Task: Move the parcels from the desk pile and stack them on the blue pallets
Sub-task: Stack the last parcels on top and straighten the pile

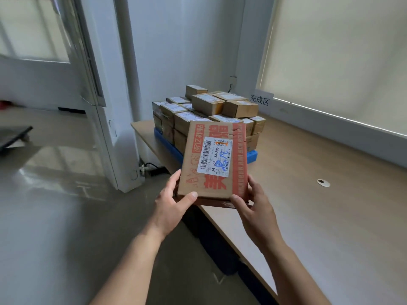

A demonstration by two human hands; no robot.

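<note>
I hold a flat brown cardboard parcel [214, 159] with red print and a white shipping label, raised above the desk's near-left edge. My left hand [174, 199] grips its lower left corner, thumb on top. My right hand [253, 203] grips the lower right corner the same way. Beyond it, a stack of several small brown parcels [207, 108] sits on a blue pallet [252, 156] at the desk's far left corner. The held parcel hides the front of that stack.
The wooden desk [319, 216] runs along a window with a drawn blind [341, 56]. A cable hole [323, 182] lies to the right. A paper sign [261, 99] hangs on the wall behind the stack. Left is open floor, a white door frame [110, 128] and a dark cart [13, 137].
</note>
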